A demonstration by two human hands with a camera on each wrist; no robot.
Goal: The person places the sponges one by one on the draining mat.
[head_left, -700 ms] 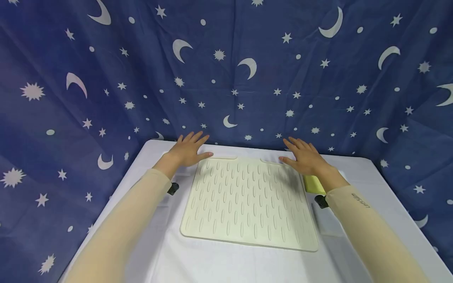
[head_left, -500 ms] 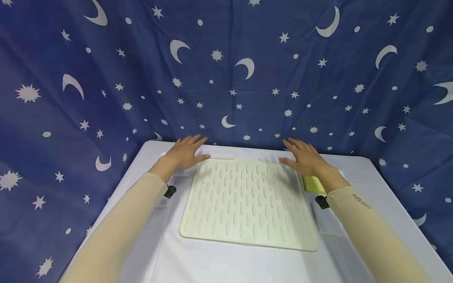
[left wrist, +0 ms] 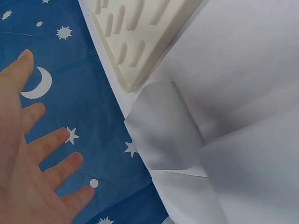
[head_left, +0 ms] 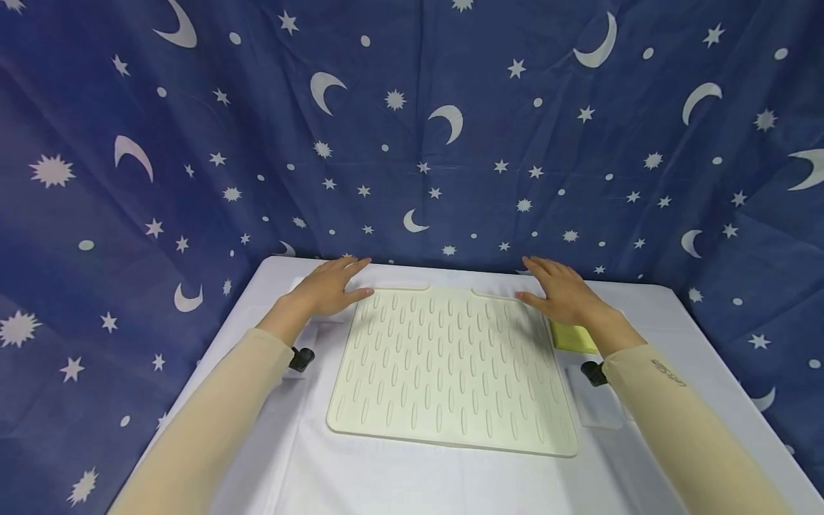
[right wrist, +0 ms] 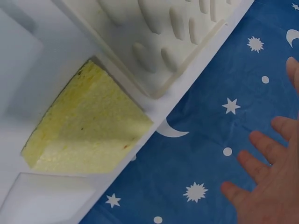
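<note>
near the mat (head_left: 450,372), both hands (head_left: 327,287) (head_left: 561,293)

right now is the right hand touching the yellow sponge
Apart. The right wrist view shows it: the blue curtain is plainly visible between the right hand and the yellow sponge.

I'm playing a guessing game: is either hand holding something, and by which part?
Nothing is held: the left hand and right hand are both empty.

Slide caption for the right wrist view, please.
Yellow sponge beside a cream textured mat, the right hand holding nothing, fingers apart, against a starry blue backdrop.
</note>
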